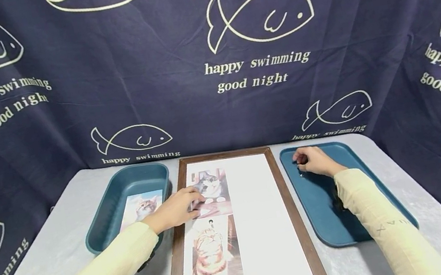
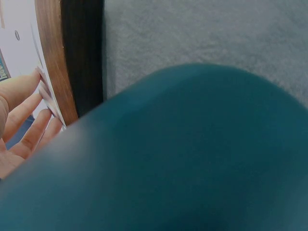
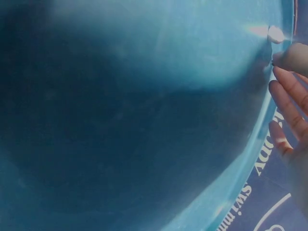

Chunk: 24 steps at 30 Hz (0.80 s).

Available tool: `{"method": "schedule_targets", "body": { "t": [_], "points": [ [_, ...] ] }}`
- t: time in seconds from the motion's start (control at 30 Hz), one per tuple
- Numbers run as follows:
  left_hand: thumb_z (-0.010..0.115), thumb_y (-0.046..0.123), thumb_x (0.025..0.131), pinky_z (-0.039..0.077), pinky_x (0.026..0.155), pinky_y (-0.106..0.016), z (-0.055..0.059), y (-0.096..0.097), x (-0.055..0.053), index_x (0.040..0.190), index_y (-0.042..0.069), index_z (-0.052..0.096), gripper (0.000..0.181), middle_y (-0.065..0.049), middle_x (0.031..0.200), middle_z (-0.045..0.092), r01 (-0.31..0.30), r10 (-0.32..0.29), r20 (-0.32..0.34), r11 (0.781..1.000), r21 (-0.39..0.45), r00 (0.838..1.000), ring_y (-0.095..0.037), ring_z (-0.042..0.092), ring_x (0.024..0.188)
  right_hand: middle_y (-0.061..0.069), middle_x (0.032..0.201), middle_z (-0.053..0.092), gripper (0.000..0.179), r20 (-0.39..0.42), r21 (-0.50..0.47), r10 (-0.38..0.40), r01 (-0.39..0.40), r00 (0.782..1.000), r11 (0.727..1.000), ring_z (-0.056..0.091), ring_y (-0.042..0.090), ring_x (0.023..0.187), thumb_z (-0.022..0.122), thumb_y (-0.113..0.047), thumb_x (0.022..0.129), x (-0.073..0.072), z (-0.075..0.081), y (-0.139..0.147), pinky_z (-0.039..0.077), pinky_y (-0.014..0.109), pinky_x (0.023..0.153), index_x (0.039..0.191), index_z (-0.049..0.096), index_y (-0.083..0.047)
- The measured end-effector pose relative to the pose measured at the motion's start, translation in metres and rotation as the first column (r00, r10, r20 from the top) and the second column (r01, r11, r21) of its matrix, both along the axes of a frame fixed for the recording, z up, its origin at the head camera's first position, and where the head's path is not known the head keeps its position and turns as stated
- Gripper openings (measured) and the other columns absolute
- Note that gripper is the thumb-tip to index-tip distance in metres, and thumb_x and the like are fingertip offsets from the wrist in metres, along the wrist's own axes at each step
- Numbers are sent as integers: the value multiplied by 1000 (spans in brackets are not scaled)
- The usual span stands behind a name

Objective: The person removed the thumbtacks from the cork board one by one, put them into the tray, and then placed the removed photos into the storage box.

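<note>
A cat photo (image 1: pixel 213 185) lies on the white sheet of a brown-framed board (image 1: pixel 262 228). My left hand (image 1: pixel 179 207) reaches over the frame's left edge, fingers fairly straight, fingertips resting on this photo's left edge. Below it lies a second photo, of an orange cat (image 1: pixel 212 258), with a small dark-headed metal fastener (image 1: pixel 211 222) at its top. My right hand (image 1: pixel 316 160) is at the far left of a blue tray (image 1: pixel 319 218). Its thumb and forefinger pinch a small dark piece (image 3: pixel 273 63), mostly hidden by the fingertips. Close by sits a small shiny round piece (image 3: pixel 275 33).
Left of the board stands a deeper blue-green bin (image 1: pixel 103 220) holding a kitten photo (image 1: pixel 144 206). Its rim fills much of the left wrist view. Everything rests on a grey table (image 1: pixel 70 260), with a dark blue fish-print curtain (image 1: pixel 198 112) around it.
</note>
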<state>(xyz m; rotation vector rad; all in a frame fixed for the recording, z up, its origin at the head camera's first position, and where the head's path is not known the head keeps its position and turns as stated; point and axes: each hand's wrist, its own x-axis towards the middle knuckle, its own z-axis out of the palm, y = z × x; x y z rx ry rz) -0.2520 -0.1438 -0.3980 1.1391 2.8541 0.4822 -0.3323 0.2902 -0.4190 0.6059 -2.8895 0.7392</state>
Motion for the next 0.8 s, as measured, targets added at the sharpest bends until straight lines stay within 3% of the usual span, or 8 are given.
{"method": "schedule_targets", "body": {
  "t": [0.2,0.57,0.8],
  "points": [
    [69,16,81,45,89,-40,-2,1,-1,109,8,64,30,-6,113,57,-11,11,-14,1000,-10,1000,-24,54,106,9,78,62,17,21,-21,5,-4,1000,1000,56,17,71,66,1,73,-3,-2,1,45,28,61,90,62,0],
    [69,15,81,46,83,-38,0,0,0,109,7,63,30,-4,110,57,-13,13,5,1000,-12,1000,-21,56,98,10,85,63,17,19,-21,-19,19,1000,1000,59,22,79,66,-4,77,-1,5,-3,46,34,69,94,62,-1],
    [68,15,81,46,81,-37,0,1,0,109,7,63,30,-4,109,56,-12,13,8,1000,-12,1000,-20,56,95,9,82,63,17,-34,-20,15,-15,999,1000,58,21,77,67,-5,76,-3,7,-9,46,38,72,92,63,0]
  ]
}}
